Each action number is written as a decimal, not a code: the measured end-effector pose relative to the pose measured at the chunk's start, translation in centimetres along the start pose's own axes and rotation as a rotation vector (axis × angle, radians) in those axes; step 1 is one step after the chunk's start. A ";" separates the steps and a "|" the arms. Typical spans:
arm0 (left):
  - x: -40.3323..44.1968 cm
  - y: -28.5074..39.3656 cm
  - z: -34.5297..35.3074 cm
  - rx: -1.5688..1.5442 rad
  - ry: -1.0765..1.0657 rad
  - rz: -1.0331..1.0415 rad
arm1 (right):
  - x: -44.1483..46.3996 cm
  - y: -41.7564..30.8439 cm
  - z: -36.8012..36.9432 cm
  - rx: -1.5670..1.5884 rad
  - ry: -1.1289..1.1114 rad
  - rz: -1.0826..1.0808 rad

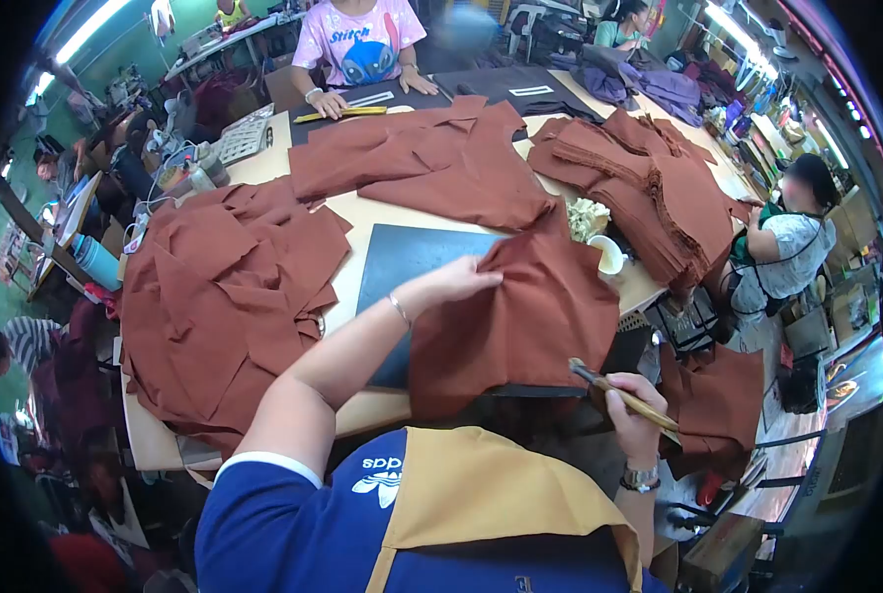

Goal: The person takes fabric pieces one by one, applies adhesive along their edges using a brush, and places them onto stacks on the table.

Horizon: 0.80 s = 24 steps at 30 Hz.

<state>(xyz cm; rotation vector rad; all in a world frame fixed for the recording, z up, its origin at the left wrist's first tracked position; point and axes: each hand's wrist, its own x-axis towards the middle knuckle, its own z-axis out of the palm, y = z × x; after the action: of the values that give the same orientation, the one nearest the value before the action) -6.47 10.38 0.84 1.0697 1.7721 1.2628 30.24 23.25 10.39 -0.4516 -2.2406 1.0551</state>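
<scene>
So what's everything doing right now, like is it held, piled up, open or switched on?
Left hand: closed, pinching cloth.
Right hand: closed around the tool.
Brown cloth: held, creased, partly covering the board.
Wooden-handled tool: held.
Dark board: lying flat.
Left cloth pile: loosely heaped.
Right cloth stack: layered.
White cup: open-topped.
Ceiling light: on.

Head camera looks down across the table point(357, 210).
</scene>
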 end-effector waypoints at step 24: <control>-7.7 -13.6 -18.2 -0.437 1.217 -0.145 | -1.7 1.9 -2.7 0.081 0.057 0.147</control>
<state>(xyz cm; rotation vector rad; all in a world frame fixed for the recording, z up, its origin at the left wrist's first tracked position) -22.37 -5.94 -6.48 -0.2040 2.0995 2.3054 33.40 25.11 9.57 -0.6108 -2.1328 1.1880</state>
